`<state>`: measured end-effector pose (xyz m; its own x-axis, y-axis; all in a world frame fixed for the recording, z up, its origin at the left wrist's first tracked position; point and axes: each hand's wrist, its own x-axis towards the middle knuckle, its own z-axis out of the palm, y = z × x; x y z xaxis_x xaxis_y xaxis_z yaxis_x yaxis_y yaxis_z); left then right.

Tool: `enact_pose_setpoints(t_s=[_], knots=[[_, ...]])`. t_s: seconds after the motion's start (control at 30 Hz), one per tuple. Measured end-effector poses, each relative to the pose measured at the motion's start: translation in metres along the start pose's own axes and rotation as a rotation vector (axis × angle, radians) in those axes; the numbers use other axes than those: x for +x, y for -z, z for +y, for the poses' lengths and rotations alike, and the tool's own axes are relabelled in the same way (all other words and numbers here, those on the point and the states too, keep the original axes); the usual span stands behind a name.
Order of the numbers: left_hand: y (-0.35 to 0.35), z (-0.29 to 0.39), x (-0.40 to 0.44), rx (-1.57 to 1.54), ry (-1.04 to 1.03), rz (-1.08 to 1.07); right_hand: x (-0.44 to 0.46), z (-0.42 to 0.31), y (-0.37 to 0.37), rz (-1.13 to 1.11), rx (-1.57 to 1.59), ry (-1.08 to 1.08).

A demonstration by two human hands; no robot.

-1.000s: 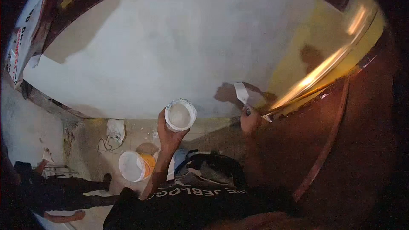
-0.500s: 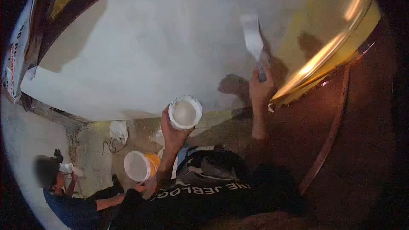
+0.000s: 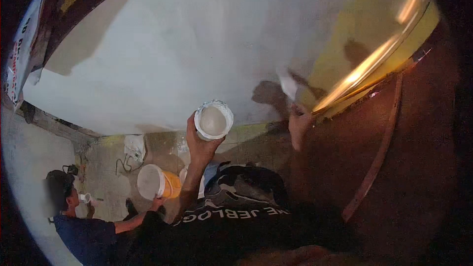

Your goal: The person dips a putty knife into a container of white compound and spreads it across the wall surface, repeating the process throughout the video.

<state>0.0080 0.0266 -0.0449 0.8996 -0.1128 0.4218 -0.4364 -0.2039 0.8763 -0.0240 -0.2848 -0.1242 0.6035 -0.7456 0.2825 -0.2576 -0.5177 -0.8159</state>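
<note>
My left hand [image 3: 201, 149] is wrapped round a white tub [image 3: 198, 129], whose pale paint [image 3: 213, 120] shows inside the rim. In my right hand [image 3: 298, 127] is a paintbrush [image 3: 288, 86], its white, blurred bristle end pointing up toward the wall [image 3: 172, 49]. Whether the bristles touch the wall, I cannot tell. The wall is coated whitish over most of its face, with a yellow area [image 3: 345, 32] at the right. A dark shadow falls beside the brush.
At lower left a co-worker [image 3: 91, 234] holds a small white object [image 3: 84, 198]; the other hand [image 3: 157, 204] is at an orange-and-white bucket [image 3: 170, 185]. A crumpled white sheet [image 3: 135, 147] and a dark cord [image 3: 127, 165] lie on the floor. A shiny golden strip [image 3: 359, 71] runs along the right.
My right hand has come down along the wall with the paintbrush, toward me. The tub has risen slightly in view. At lower left the co-worker has shifted a little.
</note>
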Motion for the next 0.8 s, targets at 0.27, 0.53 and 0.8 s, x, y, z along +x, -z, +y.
enact_pose_setpoints(t_s=[0.27, 0.53, 0.8], knots=[[-0.006, 0.005, -0.003, -0.006, 0.036, 0.011, 0.047, -0.180, 0.069, 0.336, 0.375, 0.438], [-0.012, 0.016, -0.005, 0.059, -0.019, 0.069, 0.046, -0.097, -0.010, 0.188, 0.017, 0.290], [-0.008, -0.023, -0.015, 0.080, 0.101, 0.051, 0.004, 0.047, -0.090, -0.227, -0.336, -0.087]])
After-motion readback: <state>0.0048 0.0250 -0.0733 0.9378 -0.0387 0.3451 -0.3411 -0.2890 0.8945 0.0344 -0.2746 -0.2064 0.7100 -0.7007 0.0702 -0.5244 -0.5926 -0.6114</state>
